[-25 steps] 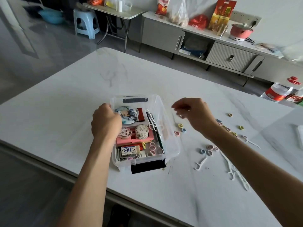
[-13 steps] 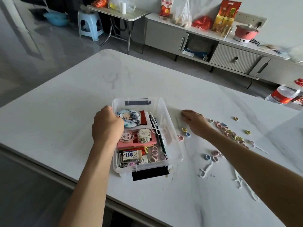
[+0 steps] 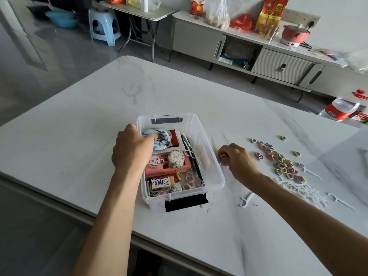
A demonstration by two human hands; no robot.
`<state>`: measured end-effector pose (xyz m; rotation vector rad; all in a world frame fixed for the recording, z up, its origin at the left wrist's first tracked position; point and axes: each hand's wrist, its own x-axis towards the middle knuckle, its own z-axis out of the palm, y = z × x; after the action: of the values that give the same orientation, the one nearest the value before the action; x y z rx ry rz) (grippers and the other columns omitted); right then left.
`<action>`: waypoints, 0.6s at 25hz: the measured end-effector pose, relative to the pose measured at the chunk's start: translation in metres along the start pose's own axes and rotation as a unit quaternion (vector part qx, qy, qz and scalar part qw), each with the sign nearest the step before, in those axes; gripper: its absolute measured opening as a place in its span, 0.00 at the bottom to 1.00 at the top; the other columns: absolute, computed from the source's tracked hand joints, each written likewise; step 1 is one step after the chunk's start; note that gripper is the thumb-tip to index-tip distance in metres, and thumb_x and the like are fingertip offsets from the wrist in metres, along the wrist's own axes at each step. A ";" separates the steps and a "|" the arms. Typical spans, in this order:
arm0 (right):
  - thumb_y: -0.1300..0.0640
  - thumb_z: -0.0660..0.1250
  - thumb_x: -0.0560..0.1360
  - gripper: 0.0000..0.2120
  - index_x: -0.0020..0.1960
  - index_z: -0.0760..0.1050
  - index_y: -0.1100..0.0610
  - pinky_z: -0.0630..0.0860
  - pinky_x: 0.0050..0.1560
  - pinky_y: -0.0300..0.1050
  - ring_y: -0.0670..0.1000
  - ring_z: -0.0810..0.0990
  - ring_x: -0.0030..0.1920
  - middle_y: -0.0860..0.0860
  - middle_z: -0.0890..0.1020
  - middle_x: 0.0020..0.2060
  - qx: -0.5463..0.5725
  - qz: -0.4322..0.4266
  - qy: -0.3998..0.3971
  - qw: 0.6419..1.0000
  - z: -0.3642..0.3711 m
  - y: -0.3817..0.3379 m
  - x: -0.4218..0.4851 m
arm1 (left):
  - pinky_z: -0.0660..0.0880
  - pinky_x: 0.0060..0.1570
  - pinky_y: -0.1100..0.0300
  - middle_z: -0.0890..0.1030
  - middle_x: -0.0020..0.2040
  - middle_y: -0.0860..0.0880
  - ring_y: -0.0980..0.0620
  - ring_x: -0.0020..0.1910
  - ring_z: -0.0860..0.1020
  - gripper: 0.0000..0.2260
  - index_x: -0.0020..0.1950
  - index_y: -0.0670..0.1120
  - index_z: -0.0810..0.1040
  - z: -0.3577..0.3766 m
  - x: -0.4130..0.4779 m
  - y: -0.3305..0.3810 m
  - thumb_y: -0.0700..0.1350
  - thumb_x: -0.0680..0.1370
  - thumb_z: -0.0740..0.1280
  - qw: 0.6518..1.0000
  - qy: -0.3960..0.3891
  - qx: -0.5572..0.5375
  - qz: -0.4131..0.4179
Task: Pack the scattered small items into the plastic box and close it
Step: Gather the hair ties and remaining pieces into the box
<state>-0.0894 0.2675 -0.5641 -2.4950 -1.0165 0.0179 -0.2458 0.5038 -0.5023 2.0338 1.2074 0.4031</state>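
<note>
A clear plastic box (image 3: 214,172) stands open on the white table, holding a round badge (image 3: 159,139), a pink case, an eraser and several small rings. My left hand (image 3: 132,149) grips the box's left rim. My right hand (image 3: 236,159) rests on the table just right of the box, fingers pinched on small hair ties, a yellow one showing at the fingertips. A heap of coloured hair ties (image 3: 278,160) and white floss picks (image 3: 302,191) lies scattered further right. One floss pick (image 3: 246,199) lies alone near the box. No lid is in view.
The white marble table (image 3: 79,126) ends close to me at its front edge. A water bottle (image 3: 338,110) lies at the far right. Beyond the table stand a low cabinet (image 3: 278,62) with bags and a pot, a folding table and a blue stool (image 3: 103,26).
My right hand dropped from above the table to the hair ties beside the box and closed on them. My left hand stayed on the box's rim.
</note>
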 end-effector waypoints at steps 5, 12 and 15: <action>0.63 0.73 0.66 0.02 0.37 0.82 0.58 0.66 0.30 0.33 0.49 0.75 0.34 0.45 0.76 0.29 -0.017 0.084 -0.054 0.995 -0.012 -0.010 0.007 | 0.69 0.47 0.55 0.78 0.62 0.42 0.39 0.58 0.77 0.23 0.65 0.43 0.73 0.001 0.001 0.000 0.54 0.75 0.68 1.000 -0.003 -0.015 0.001; 0.65 0.69 0.68 0.10 0.37 0.83 0.51 0.67 0.27 0.30 0.40 0.79 0.28 0.48 0.85 0.31 0.174 0.129 0.034 0.976 -0.065 -0.042 0.011 | 0.72 0.49 0.53 0.78 0.60 0.42 0.39 0.57 0.77 0.22 0.63 0.43 0.74 0.001 0.002 0.001 0.54 0.75 0.67 1.000 -0.008 -0.009 0.004; 0.64 0.71 0.67 0.11 0.38 0.81 0.48 0.74 0.36 0.28 0.39 0.84 0.36 0.43 0.85 0.35 0.198 -0.032 -0.048 0.979 -0.091 -0.092 0.013 | 0.75 0.51 0.50 0.78 0.58 0.43 0.40 0.54 0.78 0.19 0.61 0.43 0.74 0.000 0.002 0.001 0.53 0.75 0.66 1.000 -0.016 -0.001 0.000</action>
<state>-0.1253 0.2985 -0.4427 -2.1150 -1.0168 0.2946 -0.2441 0.5047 -0.5016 2.0322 1.1863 0.3695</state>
